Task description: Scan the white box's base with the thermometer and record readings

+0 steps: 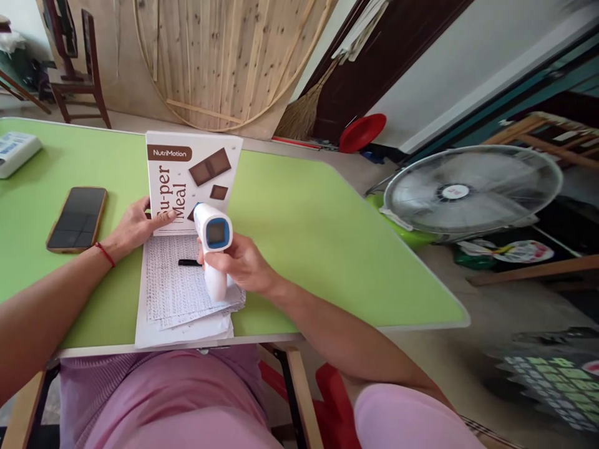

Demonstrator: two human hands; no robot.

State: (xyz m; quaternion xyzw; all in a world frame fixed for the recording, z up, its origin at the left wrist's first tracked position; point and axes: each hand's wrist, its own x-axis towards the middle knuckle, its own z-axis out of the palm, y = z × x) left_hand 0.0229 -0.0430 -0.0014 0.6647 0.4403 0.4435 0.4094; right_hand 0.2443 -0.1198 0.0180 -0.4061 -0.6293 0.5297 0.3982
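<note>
My left hand (136, 223) grips the lower left edge of a white box (168, 142) printed with chocolate pieces, its thumb across the front. The box stands up on the table, facing me. Wrapped round the handle of a white and blue infrared thermometer (216, 274) is my right hand (243, 262). The thermometer's screen faces me and looks dark; its front end points toward the box, close to its lower right. Below the box lie handwritten sheets of paper (168, 280), with a black pen (188, 262) on them, partly hidden by the thermometer.
A smartphone (77, 218) lies on the green table (299, 231), left of my left hand. At the far left edge sits a white device (19, 153). Beyond the table's right side stands a fan (472, 190); a red basin (362, 132) and a broom (306, 106) are behind.
</note>
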